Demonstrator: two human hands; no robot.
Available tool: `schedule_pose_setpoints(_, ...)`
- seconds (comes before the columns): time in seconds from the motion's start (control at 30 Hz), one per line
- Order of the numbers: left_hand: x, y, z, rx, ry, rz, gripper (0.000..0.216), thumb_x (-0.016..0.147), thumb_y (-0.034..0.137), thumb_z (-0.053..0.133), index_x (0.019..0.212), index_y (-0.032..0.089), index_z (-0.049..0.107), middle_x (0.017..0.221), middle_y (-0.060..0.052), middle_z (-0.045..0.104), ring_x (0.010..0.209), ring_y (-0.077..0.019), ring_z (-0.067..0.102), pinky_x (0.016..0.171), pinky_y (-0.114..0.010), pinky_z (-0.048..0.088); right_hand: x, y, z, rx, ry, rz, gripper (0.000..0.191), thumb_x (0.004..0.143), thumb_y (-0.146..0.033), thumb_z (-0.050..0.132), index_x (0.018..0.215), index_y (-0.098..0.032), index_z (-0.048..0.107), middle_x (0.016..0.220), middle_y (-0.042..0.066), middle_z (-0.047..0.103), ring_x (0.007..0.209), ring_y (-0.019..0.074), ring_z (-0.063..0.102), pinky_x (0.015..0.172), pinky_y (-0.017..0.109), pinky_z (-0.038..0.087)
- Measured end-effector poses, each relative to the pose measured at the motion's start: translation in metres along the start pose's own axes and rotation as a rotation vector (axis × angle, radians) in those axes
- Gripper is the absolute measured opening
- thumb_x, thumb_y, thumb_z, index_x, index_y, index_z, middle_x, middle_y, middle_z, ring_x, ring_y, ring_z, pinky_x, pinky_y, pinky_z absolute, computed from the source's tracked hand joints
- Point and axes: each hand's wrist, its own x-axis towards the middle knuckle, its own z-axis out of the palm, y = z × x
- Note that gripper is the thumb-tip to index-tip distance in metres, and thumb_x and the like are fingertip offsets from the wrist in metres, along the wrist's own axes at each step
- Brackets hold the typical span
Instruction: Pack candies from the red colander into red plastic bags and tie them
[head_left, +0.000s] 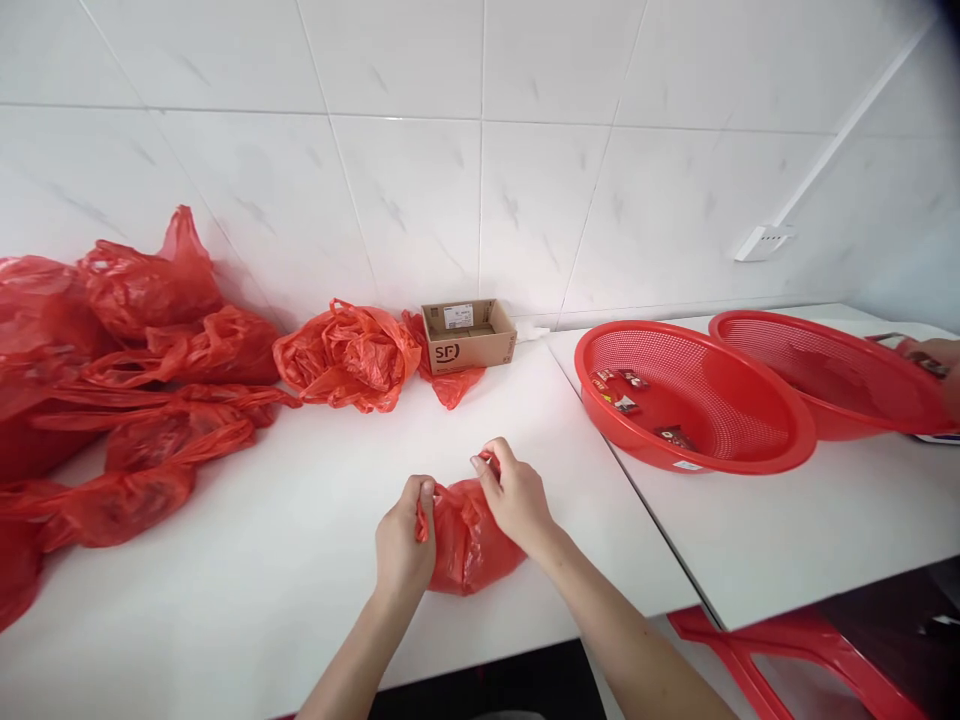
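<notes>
A filled red plastic bag (474, 550) rests on the white table in front of me, its contents hidden by the film. My left hand (406, 535) is closed around one twisted handle of the bag, on its left side. On the other side, my right hand (516, 497) pinches the second handle between thumb and fingers. The two handles are drawn apart, and the bag's top is gathered between my hands.
Several tied red bags (150, 440) are heaped at the left; a crumpled bag bundle (349, 355) lies beside a small cardboard box (471, 345). At right, one red basket (694, 400) holds several small packets. A person's hand (937, 352) is over another basket (825, 370).
</notes>
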Motion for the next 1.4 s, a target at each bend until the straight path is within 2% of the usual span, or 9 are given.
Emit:
schedule_pose_setpoints(0.13,0.017,-0.015,0.006,0.131,-0.073,0.034,0.02,0.095,0.027,0.029,0.083,0.027,0.045,0.057,0.005,0.049,0.05,-0.0156,0.044,0.055,-0.025,0.031,0.018,0.028,0.004,-0.165,-0.007,0.089,0.019,0.097,-0.04,0.034,0.094,-0.026,0.047,0.066,-0.003,0.057,0.056,0.0158,0.052,0.054,0.024,0.026)
schedule_pose_setpoints(0.23,0.031,-0.019,0.01,0.235,-0.116,0.071,0.016,0.082,0.011,0.039,0.078,0.026,0.044,0.063,0.005,0.054,0.05,-0.0152,0.042,0.054,-0.026,0.026,0.026,0.045,0.011,-0.202,-0.004,0.161,0.016,0.095,-0.037,0.039,0.092,-0.025,0.049,0.061,-0.003,0.054,0.052,0.0153,0.048,0.053,0.024,0.022)
schedule_pose_setpoints(0.43,0.043,-0.023,0.012,0.361,-0.143,0.119,0.015,0.083,0.015,0.042,0.074,0.025,0.049,0.066,0.002,0.056,0.051,-0.0166,0.044,0.053,-0.028,0.025,0.027,0.057,0.017,-0.102,0.059,0.205,0.013,0.09,-0.035,0.048,0.082,-0.025,0.051,0.052,-0.006,0.044,0.047,0.0128,0.038,0.053,0.025,0.021)
schedule_pose_setpoints(0.57,0.033,-0.03,0.002,0.324,-0.133,0.169,0.023,0.089,0.017,0.036,0.082,0.024,0.056,0.084,-0.003,0.063,0.076,-0.0208,0.055,0.06,-0.03,0.038,0.031,0.064,0.009,0.078,0.131,0.241,0.029,0.092,-0.044,0.04,0.074,-0.023,0.049,0.056,-0.004,0.047,0.051,0.0128,0.044,0.051,0.024,0.029)
schedule_pose_setpoints(0.67,0.019,-0.037,-0.008,0.271,-0.134,0.208,0.031,0.095,0.022,0.031,0.093,0.026,0.061,0.096,-0.003,0.066,0.09,-0.0214,0.056,0.073,-0.033,0.046,0.039,0.071,0.006,0.199,0.201,0.286,0.036,0.092,-0.048,0.031,0.075,-0.022,0.048,0.052,-0.005,0.04,0.046,0.0122,0.038,0.047,0.024,0.031)
schedule_pose_setpoints(0.87,-0.009,-0.048,-0.024,0.264,-0.046,0.345,0.036,0.098,0.031,0.035,0.122,0.032,0.061,0.127,-0.003,0.061,0.112,-0.0257,0.053,0.088,-0.044,0.049,0.058,0.089,0.001,0.291,0.313,0.299,0.033,0.085,-0.049,0.042,0.073,-0.02,0.054,0.06,-0.003,0.046,0.056,0.0127,0.039,0.053,0.024,0.034)
schedule_pose_setpoints(0.97,-0.02,-0.052,-0.03,0.314,-0.064,0.388,0.033,0.098,0.03,0.037,0.116,0.033,0.064,0.134,0.0,0.059,0.121,-0.0278,0.049,0.09,-0.048,0.049,0.068,0.098,-0.005,0.276,0.312,0.306,0.032,0.083,-0.049,0.046,0.07,-0.02,0.053,0.06,-0.004,0.046,0.057,0.0128,0.038,0.055,0.024,0.034)
schedule_pose_setpoints(1.17,-0.038,-0.052,-0.034,0.263,-0.098,0.424,0.031,0.097,0.03,0.04,0.082,0.027,0.067,0.131,0.002,0.063,0.132,-0.0289,0.042,0.094,-0.049,0.049,0.08,0.101,-0.012,0.194,0.25,0.3,0.031,0.08,-0.048,0.05,0.065,-0.021,0.051,0.058,-0.004,0.05,0.058,0.0136,0.039,0.057,0.025,0.032)
schedule_pose_setpoints(1.4,-0.05,-0.048,-0.026,0.084,-0.117,0.355,0.028,0.097,0.029,0.043,0.089,0.028,0.07,0.127,0.001,0.066,0.13,-0.0248,0.045,0.098,-0.044,0.049,0.084,0.104,-0.009,0.178,0.272,0.306,0.03,0.078,-0.046,0.054,0.062,-0.022,0.052,0.057,-0.003,0.053,0.058,0.0146,0.043,0.06,0.027,0.032)
